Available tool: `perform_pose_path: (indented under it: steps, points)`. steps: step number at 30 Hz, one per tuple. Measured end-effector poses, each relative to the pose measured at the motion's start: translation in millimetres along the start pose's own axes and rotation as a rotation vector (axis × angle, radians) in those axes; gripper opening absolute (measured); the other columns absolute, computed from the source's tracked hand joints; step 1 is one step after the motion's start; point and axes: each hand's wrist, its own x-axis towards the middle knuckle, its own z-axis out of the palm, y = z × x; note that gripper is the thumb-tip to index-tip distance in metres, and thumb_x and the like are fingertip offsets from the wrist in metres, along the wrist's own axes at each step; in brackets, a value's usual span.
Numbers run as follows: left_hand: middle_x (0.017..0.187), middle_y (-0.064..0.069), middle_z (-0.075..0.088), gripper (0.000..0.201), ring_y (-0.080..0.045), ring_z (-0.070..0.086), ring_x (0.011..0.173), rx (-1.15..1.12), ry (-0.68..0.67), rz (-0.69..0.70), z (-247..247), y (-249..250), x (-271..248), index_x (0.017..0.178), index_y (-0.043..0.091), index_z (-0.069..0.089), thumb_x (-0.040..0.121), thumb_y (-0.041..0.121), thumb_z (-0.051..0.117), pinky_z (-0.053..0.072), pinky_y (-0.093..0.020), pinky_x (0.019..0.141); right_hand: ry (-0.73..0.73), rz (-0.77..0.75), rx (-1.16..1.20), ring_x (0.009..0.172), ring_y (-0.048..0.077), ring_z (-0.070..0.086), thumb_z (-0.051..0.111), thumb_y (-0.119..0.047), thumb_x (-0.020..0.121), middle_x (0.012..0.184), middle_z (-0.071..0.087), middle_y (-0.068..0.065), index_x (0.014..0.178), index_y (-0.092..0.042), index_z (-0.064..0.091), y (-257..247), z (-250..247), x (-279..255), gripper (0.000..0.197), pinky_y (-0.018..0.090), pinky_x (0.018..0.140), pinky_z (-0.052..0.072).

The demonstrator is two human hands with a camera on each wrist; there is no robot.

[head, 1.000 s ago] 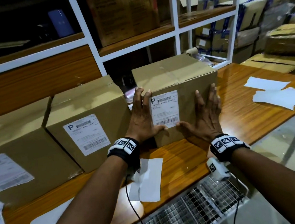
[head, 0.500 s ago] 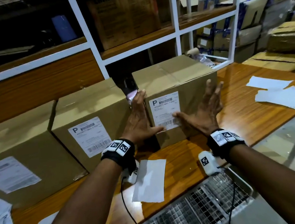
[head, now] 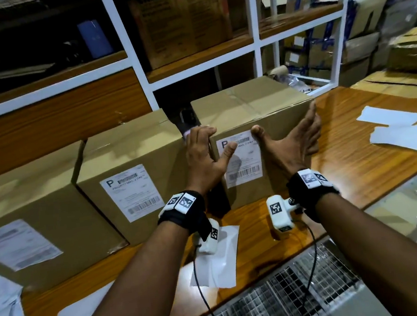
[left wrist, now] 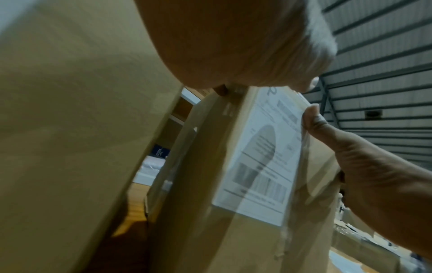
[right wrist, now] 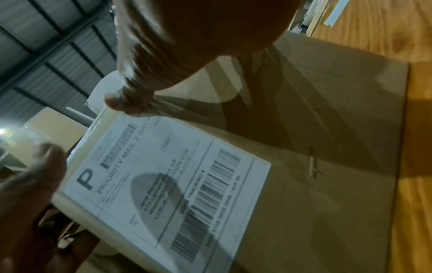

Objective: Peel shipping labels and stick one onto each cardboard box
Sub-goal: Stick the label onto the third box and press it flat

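Three cardboard boxes stand in a row on the wooden table (head: 359,166), each with a white shipping label on its front. The right box (head: 253,106) carries a label (head: 244,164). My left hand (head: 202,156) grips that box's upper left corner, fingers bent over the edge into the gap beside the middle box (head: 123,152), thumb on the label. My right hand (head: 296,140) lies with straight fingers on the front towards the right edge, its thumb pressing the label's top right corner. The right wrist view shows the label (right wrist: 163,184) flat on the box. The left box (head: 25,204) stands apart.
Peeled white backing sheets (head: 402,133) lie on the table at the right, and another (head: 219,260) lies under my left wrist. Label sheets (head: 0,301) sit at the left edge. A wire mesh tray (head: 271,306) is near me. White shelf frames (head: 136,62) rise behind the boxes.
Both hands slid up the right box's front. The left hand moved to the left edge and curled over the top corner. The right thumb rose to the label's top right corner.
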Motion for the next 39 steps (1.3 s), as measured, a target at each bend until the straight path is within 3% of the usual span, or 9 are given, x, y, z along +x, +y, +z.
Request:
perform_pose_path:
  steps: [4,7,10,13,19,24,29,33,39]
  points:
    - [0.099,-0.014,0.054,0.067,-0.031,0.054,0.091,0.115,0.137,-0.044,11.5,12.2,7.4,0.097,0.001,0.059,0.077,0.064,0.071,0.051,-0.045,0.076,-0.022,-0.016,-0.006,0.153,0.038,0.017,0.078,-0.077,0.065,0.166,0.013,0.02,0.163,-0.011,0.009,2.6,0.1,-0.4,0.138,0.057,0.118,0.019]
    - [0.094,-0.014,0.055,0.068,-0.031,0.054,0.087,0.165,0.17,-0.087,14.4,14.5,14.2,0.092,0.003,0.059,0.075,0.067,0.073,0.051,-0.042,0.07,-0.022,-0.019,-0.001,0.153,0.038,0.016,0.076,-0.073,0.072,0.166,0.014,0.02,0.163,-0.01,0.01,7.6,0.1,0.3,0.13,0.059,0.118,0.017]
    - [0.09,-0.012,0.056,0.056,-0.028,0.053,0.083,0.178,0.178,-0.076,11.7,12.7,16.7,0.086,0.005,0.058,0.08,0.057,0.078,0.047,-0.039,0.067,-0.018,-0.012,0.011,0.153,0.037,0.016,0.071,-0.077,0.07,0.166,0.015,0.019,0.163,-0.009,0.011,10.3,-0.1,-2.1,0.13,0.06,0.118,0.018]
    - [0.085,-0.011,0.056,0.044,-0.027,0.053,0.08,0.165,0.174,-0.026,6.2,9.8,16.2,0.083,0.005,0.059,0.086,0.043,0.079,0.044,-0.037,0.065,-0.02,0.0,0.034,0.156,0.037,0.01,0.075,-0.084,0.059,0.168,0.009,0.02,0.164,-0.01,0.009,6.4,3.3,-6.7,0.144,0.058,0.12,0.014]
    - [0.087,-0.016,0.06,0.027,-0.034,0.058,0.081,0.136,0.104,0.04,-7.0,5.9,14.0,0.088,-0.002,0.064,0.092,0.023,0.074,0.046,-0.039,0.066,-0.018,0.056,0.082,0.158,0.04,-0.003,0.076,-0.088,0.043,0.169,-0.002,0.027,0.164,-0.02,-0.002,-11.4,13.8,-5.7,0.16,0.061,0.122,0.005]
    - [0.088,-0.018,0.06,0.02,-0.035,0.058,0.084,0.129,0.045,0.085,-14.9,4.6,15.7,0.09,-0.006,0.064,0.096,0.013,0.069,0.049,-0.046,0.071,0.013,0.066,0.057,0.153,0.036,0.017,0.074,-0.09,0.048,0.165,0.017,0.019,0.164,-0.018,0.007,-0.1,5.2,2.2,0.152,0.057,0.116,0.021]
    - [0.1,-0.02,0.061,0.017,-0.037,0.06,0.096,0.103,-0.037,0.089,-18.1,1.8,11.2,0.103,-0.007,0.064,0.098,0.009,0.066,0.052,-0.052,0.079,-0.042,0.059,0.057,0.153,0.037,0.018,0.081,-0.082,0.052,0.166,0.017,0.021,0.164,-0.019,-0.001,15.6,-1.4,5.1,0.153,0.059,0.117,0.019]
    - [0.128,-0.022,0.054,0.05,-0.036,0.051,0.127,0.125,-0.208,0.025,-20.6,0.7,3.2,0.126,-0.005,0.057,0.088,0.019,0.079,0.051,-0.051,0.103,-0.107,0.099,0.101,0.155,0.038,0.012,0.084,-0.086,0.041,0.17,0.009,0.016,0.161,-0.032,-0.016,31.8,0.4,-2.0,0.165,0.065,0.118,0.014]
    - [0.135,-0.025,0.052,0.071,-0.037,0.046,0.134,0.133,-0.228,0.056,-22.1,-4.8,1.5,0.132,-0.005,0.053,0.077,0.022,0.089,0.04,-0.04,0.115,-0.166,0.086,0.02,0.153,0.041,0.02,0.075,-0.094,0.015,0.167,0.016,0.017,0.155,-0.047,-0.025,55.7,0.1,-8.4,0.178,0.068,0.115,0.018]
